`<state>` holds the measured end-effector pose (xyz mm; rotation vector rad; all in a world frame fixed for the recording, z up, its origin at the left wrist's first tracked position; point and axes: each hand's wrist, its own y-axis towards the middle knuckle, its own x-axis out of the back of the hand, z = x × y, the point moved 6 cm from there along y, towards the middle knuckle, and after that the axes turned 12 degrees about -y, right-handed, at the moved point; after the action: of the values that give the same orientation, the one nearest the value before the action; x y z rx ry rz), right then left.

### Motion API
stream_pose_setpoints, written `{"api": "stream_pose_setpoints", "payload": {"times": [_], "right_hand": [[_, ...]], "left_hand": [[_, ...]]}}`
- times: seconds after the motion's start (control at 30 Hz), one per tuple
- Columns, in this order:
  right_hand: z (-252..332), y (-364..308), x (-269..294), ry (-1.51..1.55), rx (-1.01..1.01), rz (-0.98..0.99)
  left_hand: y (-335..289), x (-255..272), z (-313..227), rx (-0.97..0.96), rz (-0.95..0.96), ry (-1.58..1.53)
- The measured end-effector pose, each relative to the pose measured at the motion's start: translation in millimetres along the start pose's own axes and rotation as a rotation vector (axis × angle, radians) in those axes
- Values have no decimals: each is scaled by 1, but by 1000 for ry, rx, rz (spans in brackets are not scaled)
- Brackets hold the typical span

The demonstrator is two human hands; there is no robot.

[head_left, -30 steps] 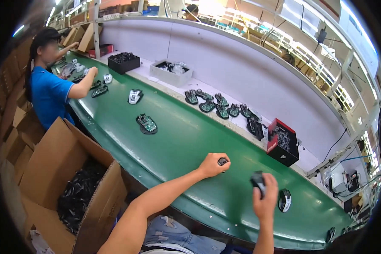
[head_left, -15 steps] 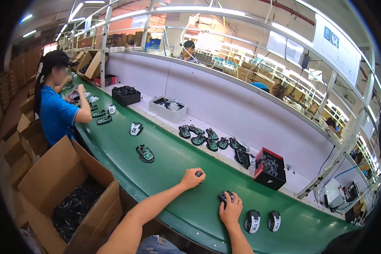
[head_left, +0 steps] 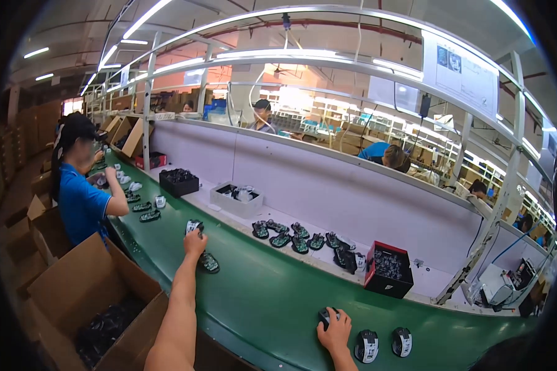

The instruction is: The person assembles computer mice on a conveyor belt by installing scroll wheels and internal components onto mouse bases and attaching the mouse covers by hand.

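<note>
On the green work surface (head_left: 254,303), my left hand (head_left: 195,243) reaches forward and closes its fingers on the near end of a black-and-white computer mouse (head_left: 194,226). Just below that hand lies an open mouse base with a green circuit board (head_left: 210,263), partly behind my wrist. My right hand (head_left: 335,334) is wrapped over a dark computer mouse (head_left: 325,318), which rests on the surface. Beside it, to the right, are two black-and-white mice, one nearer (head_left: 367,347) and one farther right (head_left: 402,342).
Several mouse bases with circuit boards (head_left: 299,243) lie along the back ledge. A black-and-red box of small parts (head_left: 388,270), a grey bin (head_left: 237,201) and a black bin (head_left: 179,183) stand there too. A cardboard box (head_left: 139,321) is at left, near a co-worker (head_left: 83,198).
My left hand has moved forward and left, from mid-surface to the black-and-white mouse. The small dark thing it held is no longer visible. My right hand stays on its mouse; the view has tilted.
</note>
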<state>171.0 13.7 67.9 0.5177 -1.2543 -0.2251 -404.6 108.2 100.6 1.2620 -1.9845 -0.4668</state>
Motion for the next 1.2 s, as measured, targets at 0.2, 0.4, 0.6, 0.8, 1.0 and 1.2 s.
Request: {"api": "stream_pose_setpoints", "payload": {"times": [0.2,0.4,0.6,0.8,1.0,1.2], "right_hand": [[-9,-4,6,-22,-26,1],[-2,2,6,-22,-31,-5],[-3,2,9,-50,-37,0],[11,3,32,-148,19,-128],[65,-9,43,187,319,-85],[80,-18,19,175,393,151]], "left_hand": [[-3,-31,5,-12,3,117],[-5,-36,2,-128,112,121],[-64,-83,-79,-358,385,-267],[-176,-93,-213,-487,637,-604],[-245,-69,-268,-301,707,-846],[-269,-85,-257,235,863,-1016]]}}
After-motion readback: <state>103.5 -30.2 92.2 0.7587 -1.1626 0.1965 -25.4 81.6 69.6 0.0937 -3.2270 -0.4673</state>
